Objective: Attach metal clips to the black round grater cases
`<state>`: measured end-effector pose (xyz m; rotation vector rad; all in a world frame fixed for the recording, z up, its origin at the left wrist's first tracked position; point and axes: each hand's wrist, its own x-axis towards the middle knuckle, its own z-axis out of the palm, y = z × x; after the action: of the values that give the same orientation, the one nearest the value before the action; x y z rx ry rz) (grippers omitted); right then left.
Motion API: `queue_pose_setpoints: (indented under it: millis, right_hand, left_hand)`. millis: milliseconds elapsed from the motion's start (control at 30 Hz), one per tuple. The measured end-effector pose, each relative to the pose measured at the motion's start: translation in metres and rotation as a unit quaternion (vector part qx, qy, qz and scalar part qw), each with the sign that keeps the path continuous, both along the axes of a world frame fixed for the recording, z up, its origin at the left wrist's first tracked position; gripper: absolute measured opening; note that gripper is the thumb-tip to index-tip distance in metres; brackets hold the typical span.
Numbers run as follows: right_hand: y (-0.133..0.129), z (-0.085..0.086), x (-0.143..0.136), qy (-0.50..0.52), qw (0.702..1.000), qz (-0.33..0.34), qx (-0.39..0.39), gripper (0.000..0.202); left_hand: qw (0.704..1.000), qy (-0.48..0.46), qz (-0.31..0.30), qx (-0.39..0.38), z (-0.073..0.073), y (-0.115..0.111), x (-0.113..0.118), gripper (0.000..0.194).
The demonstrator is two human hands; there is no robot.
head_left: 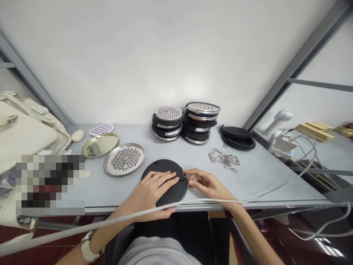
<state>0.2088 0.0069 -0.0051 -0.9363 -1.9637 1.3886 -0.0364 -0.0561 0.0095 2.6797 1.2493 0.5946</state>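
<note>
A round black case (pixel 168 191) lies at the front edge of the grey table. My left hand (pixel 154 187) grips it, fingers stretched over the top and the thumb at the near rim. At the case's right edge, my right hand (pixel 205 183) pinches a small metal clip (pixel 185 176) between thumb and fingers. The clip touches or nearly touches the rim; whether it is hooked on, I cannot tell. Several loose metal clips (pixel 226 159) lie in a pile behind my right hand. Left of the case rests a round metal grater plate (pixel 124 159).
Two stacks of round graters, left (pixel 168 125) and right (pixel 202 119), stand by the wall. Black round covers (pixel 238 137) sit to the right. A gold-coloured plate (pixel 100 145) and a white grater disc (pixel 101 129) lie left. A white cable (pixel 220 201) crosses in front.
</note>
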Motion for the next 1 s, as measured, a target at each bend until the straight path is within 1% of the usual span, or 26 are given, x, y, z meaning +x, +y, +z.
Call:
queue_pose_setpoints:
  millis: [200,500,1000]
  right_hand:
    - [0.0001,-0.0012,0.0001,-0.001,1.0,-0.002,0.009,0.037]
    - [-0.0007,0.0005,0.0002,-0.012,1.0,-0.007,0.009,0.034]
    - [0.0008,-0.0033,0.0006,-0.003,1.0,0.004,0.03,0.035]
  left_hand:
    - [1.0,0.0,0.0,-0.002,0.0016,0.0002,0.0001,0.068]
    - [1.0,0.004,-0.004,0.0,0.0008,0.0,0.0004,0.067]
    - [1.0,0.004,0.0,0.003,0.0011,0.0002,0.0005,0.068]
